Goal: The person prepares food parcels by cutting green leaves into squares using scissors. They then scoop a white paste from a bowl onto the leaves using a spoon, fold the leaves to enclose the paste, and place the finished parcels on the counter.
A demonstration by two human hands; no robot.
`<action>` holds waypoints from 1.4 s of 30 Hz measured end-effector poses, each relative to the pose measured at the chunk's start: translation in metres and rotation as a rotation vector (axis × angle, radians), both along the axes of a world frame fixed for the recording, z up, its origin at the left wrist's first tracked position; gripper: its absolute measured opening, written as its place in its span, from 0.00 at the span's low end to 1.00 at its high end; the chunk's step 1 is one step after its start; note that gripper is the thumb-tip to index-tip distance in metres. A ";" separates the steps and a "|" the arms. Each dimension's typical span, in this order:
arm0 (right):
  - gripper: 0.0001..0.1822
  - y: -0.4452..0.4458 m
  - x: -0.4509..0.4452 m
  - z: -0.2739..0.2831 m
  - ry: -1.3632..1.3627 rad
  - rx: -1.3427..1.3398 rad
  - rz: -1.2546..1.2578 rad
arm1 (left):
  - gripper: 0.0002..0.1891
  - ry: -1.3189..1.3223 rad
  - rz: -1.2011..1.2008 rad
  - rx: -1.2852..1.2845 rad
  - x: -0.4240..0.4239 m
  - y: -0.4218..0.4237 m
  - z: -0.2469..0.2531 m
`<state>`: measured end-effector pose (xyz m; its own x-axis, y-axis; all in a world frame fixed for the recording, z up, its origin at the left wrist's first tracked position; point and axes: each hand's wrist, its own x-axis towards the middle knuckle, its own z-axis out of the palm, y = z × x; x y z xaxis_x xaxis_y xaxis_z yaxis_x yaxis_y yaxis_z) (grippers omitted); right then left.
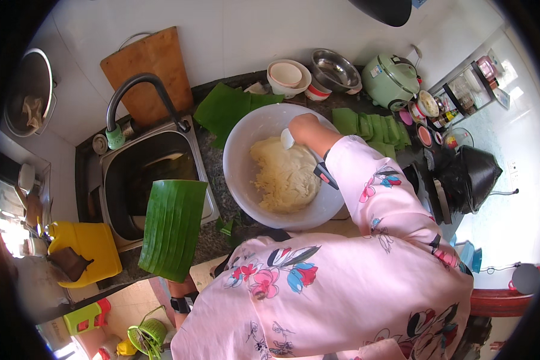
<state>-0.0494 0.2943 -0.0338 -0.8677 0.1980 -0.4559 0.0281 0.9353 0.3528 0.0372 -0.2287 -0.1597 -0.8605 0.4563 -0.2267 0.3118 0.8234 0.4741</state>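
My left hand (pixel 182 286) holds up a broad piece of green banana leaf (pixel 175 227) beside the sink; the leaf hides most of the fingers. My right hand (pixel 306 127) reaches over the far rim into a large white plastic basin (pixel 238 175). It grips a small white spoon or scoop (pixel 287 139), whose handle is covered by the fingers. Below the scoop lies a pale, thick dough or batter (pixel 281 180), lumpy on the left and smoother on the right.
Left of the basin is a sink (pixel 130 198) with a curved faucet (pixel 139 78). A yellow jug (pixel 87 252) stands near it. Behind the basin are leaf pieces (pixel 225 110), bowls (pixel 285 74) and a steel basin (pixel 335 67). Cut leaf pieces (pixel 378 128) and a green rice cooker (pixel 389 81) sit right.
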 end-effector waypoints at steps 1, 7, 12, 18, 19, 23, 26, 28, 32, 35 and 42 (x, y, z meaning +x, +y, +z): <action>0.08 -0.003 -0.004 0.001 -0.012 0.001 0.017 | 0.19 -0.004 0.019 0.004 0.003 0.001 -0.001; 0.12 0.000 -0.025 -0.015 -0.083 -0.062 -0.041 | 0.19 -0.008 0.122 0.022 0.018 0.010 -0.001; 0.11 0.032 -0.048 -0.050 -0.266 -0.140 0.020 | 0.18 -0.008 0.188 0.038 0.029 0.017 -0.002; 0.12 0.072 -0.069 -0.106 -0.415 -0.349 0.041 | 0.18 0.001 0.240 0.046 0.039 0.023 -0.003; 0.12 0.051 -0.066 -0.088 -0.411 -0.364 -0.005 | 0.18 0.000 0.262 0.045 0.047 0.022 -0.003; 0.12 0.033 -0.062 -0.077 -0.388 -0.212 0.177 | 0.18 0.024 0.251 0.061 0.037 0.026 -0.001; 0.13 -0.004 -0.046 -0.039 -0.339 -0.284 0.250 | 0.17 0.035 0.275 0.064 0.042 0.025 0.000; 0.11 -0.010 -0.023 -0.037 -0.134 -0.324 0.181 | 0.17 0.041 0.274 0.070 0.039 0.026 0.001; 0.11 -0.045 0.038 -0.025 0.193 -0.425 0.152 | 0.17 0.048 0.303 0.073 0.047 0.025 0.001; 0.17 -0.065 0.086 -0.030 0.253 -0.399 0.191 | 0.17 0.046 0.298 0.086 0.044 0.030 -0.002; 0.22 -0.059 0.094 -0.006 0.326 -0.478 0.115 | 0.16 0.070 0.328 0.109 0.055 0.028 -0.006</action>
